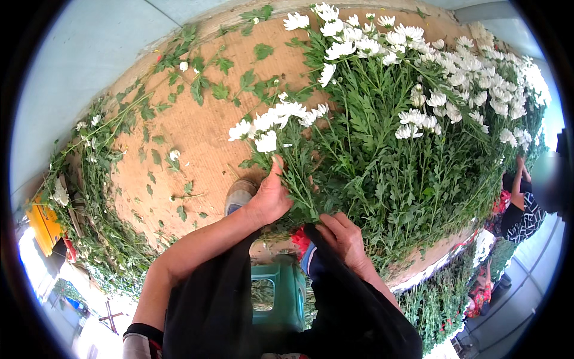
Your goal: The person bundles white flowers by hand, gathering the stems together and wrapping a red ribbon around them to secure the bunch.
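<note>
A small bunch of white chrysanthemums leans up and to the left in front of me. My left hand is wrapped around its leafy stems below the blooms, thumb pointing up along them. Lower down, my right hand has its fingers closed on the stems near their bottom ends. The fingertips of both hands are partly hidden by leaves and stems. Close to the right hand, a bright red ribbon or strip shows beside my black-trousered knee. A large heap of cut white chrysanthemums lies right of the bunch.
Loose leaves and buds lie scattered over the cardboard. Stem trimmings pile up at left, near a yellow box. A green plastic stool stands between my legs. Two other people are at the right, by more flowers.
</note>
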Demonstrator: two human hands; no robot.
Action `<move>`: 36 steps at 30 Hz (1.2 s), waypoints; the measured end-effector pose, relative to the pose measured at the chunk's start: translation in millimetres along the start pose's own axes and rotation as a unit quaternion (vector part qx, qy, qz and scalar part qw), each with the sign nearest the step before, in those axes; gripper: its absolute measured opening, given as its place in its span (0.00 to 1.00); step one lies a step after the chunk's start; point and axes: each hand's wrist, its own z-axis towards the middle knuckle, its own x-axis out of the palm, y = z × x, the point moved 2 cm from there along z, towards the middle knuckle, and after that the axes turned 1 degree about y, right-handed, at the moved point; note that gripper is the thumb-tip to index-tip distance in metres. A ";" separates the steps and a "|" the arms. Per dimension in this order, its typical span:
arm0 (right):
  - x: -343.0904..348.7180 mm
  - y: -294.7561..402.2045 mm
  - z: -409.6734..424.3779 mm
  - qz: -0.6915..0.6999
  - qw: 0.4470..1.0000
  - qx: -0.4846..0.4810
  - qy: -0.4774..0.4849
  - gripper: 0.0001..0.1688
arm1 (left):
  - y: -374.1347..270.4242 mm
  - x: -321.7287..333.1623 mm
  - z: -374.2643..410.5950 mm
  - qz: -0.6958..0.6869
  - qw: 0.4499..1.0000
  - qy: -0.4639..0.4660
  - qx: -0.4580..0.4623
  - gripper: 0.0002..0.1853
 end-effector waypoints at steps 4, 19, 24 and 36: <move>2.9 -3.3 -3.5 0.052 0.997 0.049 0.000 0.15 | 0.9 0.4 1.4 -0.026 0.998 0.050 0.023 0.40; -5.6 -12.7 6.4 0.004 0.999 0.001 -0.044 0.14 | 2.0 12.6 -2.9 0.042 0.999 0.016 -0.015 0.21; -41.6 -60.7 29.5 -0.190 0.966 0.074 -0.159 0.20 | 3.0 10.4 -3.5 0.014 1.000 0.011 -0.009 0.21; -20.6 -34.1 6.9 -0.113 0.989 0.031 -0.084 0.08 | -1.4 -12.8 1.4 0.009 0.997 -0.062 0.045 0.23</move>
